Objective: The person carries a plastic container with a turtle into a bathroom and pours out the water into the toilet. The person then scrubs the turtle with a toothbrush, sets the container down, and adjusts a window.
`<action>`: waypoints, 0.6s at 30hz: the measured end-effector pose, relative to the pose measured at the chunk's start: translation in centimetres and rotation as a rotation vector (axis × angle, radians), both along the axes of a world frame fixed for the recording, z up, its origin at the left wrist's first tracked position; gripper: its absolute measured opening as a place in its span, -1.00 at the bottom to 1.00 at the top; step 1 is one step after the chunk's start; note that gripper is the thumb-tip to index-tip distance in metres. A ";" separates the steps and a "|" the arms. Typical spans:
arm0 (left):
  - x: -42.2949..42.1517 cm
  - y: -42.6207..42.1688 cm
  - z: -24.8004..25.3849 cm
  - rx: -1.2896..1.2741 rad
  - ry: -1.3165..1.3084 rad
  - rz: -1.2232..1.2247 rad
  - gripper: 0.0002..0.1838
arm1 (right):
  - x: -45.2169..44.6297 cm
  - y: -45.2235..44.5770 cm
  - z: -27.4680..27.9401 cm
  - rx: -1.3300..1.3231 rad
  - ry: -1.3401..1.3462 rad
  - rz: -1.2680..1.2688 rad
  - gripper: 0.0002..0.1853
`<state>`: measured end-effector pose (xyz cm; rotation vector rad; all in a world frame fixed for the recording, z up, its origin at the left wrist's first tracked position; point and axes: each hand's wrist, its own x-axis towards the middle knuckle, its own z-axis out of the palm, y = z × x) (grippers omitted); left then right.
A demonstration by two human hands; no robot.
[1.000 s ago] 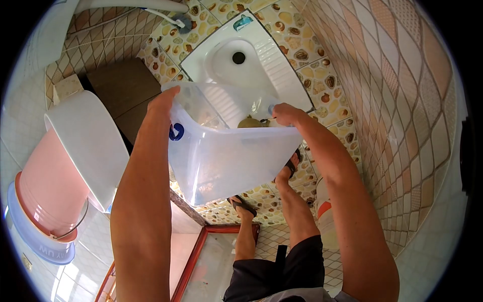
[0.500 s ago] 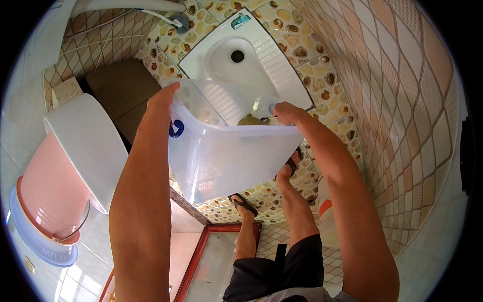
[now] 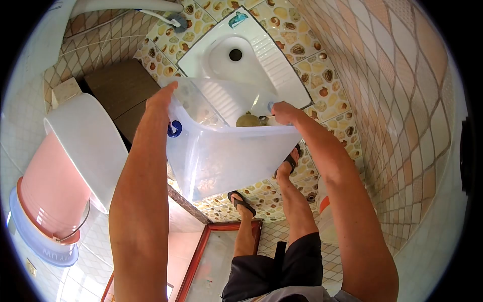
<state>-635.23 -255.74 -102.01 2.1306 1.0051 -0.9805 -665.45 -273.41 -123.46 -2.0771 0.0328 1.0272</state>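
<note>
A translucent plastic storage bin (image 3: 226, 156) hangs tilted between my two hands, its open side facing the white squat toilet (image 3: 229, 38). My left hand (image 3: 161, 98) is closed on the bin's left rim, above a blue latch (image 3: 174, 129). My right hand (image 3: 285, 113) grips the right rim, with part of another blue latch beside the fingers. Low inside the bin sits a rounded olive-brown thing (image 3: 249, 120) that looks like a turtle; the near wall's rim partly hides it. My fingertips are partly hidden behind the rim.
On the left stand a white basin (image 3: 88, 146), a pink bucket (image 3: 55, 186) and a blue tub (image 3: 45, 249). A dark brown box (image 3: 123, 90) lies behind them. A toilet brush (image 3: 177, 22) is at the back. Tiled walls close in on the right; a red-framed doorway (image 3: 193, 264) is below.
The bin and both hands have shifted very slightly left. More of the olive-brown thing shows above the near rim. Both hands keep their hold.
</note>
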 end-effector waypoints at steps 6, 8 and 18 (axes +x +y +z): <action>-1.0 4.5 0.5 0.088 -0.070 -0.106 -0.26 | -1.8 1.5 3.4 -0.072 -0.019 -0.252 -0.79; -2.7 5.2 2.0 0.098 -0.093 -0.144 -0.24 | -2.4 2.2 4.9 -0.117 0.056 -0.252 -0.76; -12.1 7.5 12.2 0.224 -0.158 -0.629 -0.15 | -9.6 9.0 16.3 -0.278 0.166 -0.552 -0.66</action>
